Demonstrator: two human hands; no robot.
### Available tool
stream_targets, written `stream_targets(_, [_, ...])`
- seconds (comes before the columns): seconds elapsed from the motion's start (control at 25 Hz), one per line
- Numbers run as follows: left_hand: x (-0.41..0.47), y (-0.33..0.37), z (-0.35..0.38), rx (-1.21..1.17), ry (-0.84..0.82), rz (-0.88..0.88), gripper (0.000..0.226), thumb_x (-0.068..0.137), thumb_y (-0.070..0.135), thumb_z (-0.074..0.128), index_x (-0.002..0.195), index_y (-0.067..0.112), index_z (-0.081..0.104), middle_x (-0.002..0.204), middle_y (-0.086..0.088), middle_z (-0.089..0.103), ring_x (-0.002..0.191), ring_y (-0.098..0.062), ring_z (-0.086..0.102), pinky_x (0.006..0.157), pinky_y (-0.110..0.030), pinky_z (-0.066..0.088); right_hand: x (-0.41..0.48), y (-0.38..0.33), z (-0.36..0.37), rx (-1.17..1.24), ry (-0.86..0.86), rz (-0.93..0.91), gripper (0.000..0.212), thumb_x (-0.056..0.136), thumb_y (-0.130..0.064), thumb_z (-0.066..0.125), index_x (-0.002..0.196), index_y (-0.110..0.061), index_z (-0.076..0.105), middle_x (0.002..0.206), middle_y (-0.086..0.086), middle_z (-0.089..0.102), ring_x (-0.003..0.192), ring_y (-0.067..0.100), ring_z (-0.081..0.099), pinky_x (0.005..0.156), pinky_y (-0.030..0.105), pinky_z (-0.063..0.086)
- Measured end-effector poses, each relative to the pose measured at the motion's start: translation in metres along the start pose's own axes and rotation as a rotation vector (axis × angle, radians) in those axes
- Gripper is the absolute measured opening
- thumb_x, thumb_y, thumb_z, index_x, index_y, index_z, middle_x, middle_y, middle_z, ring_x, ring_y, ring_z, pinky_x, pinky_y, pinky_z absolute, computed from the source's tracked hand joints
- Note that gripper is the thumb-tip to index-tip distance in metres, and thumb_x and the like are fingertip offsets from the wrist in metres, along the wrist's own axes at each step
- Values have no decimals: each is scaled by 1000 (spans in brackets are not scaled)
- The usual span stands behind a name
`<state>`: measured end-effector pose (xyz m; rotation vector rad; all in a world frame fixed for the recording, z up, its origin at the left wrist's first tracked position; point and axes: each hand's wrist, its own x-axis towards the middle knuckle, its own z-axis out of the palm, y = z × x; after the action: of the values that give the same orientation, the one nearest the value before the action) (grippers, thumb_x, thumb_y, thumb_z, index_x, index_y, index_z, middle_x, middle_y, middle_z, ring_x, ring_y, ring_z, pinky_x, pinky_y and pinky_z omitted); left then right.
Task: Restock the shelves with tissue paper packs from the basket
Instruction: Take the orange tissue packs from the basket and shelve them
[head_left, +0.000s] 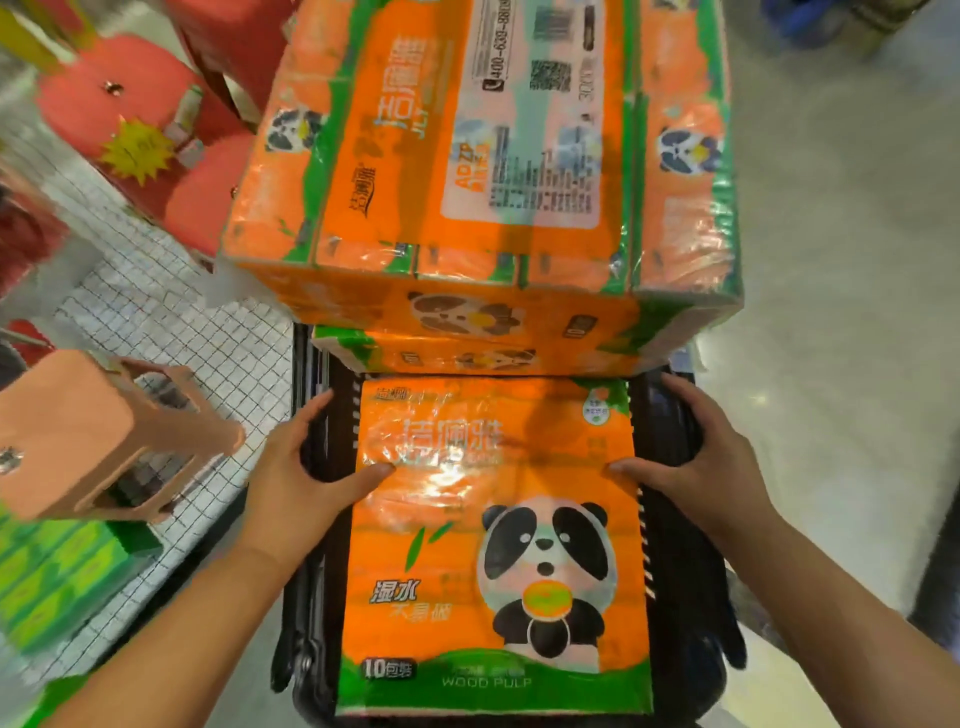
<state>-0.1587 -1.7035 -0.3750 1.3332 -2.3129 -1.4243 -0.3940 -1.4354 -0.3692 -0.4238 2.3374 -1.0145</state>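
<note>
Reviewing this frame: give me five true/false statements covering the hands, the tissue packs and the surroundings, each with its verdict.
1. The left hand and right hand grip the panda pack by its two sides. True.
2. The panda pack lies on the wire shelf. False: it lies in the black basket.
3. More stacked packs sit at the basket's far end. True.
4. The packs in the basket are blue. False: they are orange with green trim.
5. A peach stool is to the left of the basket. True.
</note>
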Motion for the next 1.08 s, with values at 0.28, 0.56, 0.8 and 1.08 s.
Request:
stream_targets(0.28, [-33,44,36,42,-237,200,96,53,52,85,138,36,44,136,13,48,126,-1,43,108,-34,36,-141,41,-39,86,322,114,102,51,-50,78,142,-24,38,141,0,47,117,6,40,96,28,37])
stream_targets(0.56, [-84,93,80,156,-599,492,95,53,55,84,137,39,43,137,7,48,123,-7,48,105,-33,40,-311,78,-23,281,730,392,101,52,-47,84,140,-22,43,131,-5,52,114,5,44,98,27,37])
stream_targets(0.8, [-190,123,165,248,-915,632,96,49,57,83,136,39,45,137,7,52,123,-9,51,105,-41,43,-470,123,-12,547,980,589,91,48,-42,83,129,-37,42,109,-29,51,109,6,55,97,42,49])
stream_targets(1.08, [-385,141,297,371,-1197,740,92,57,46,84,139,36,43,138,7,51,122,-10,52,101,-40,47,-654,220,-18,601,1232,849,96,51,-43,83,137,-34,41,118,-17,46,106,8,49,91,34,46])
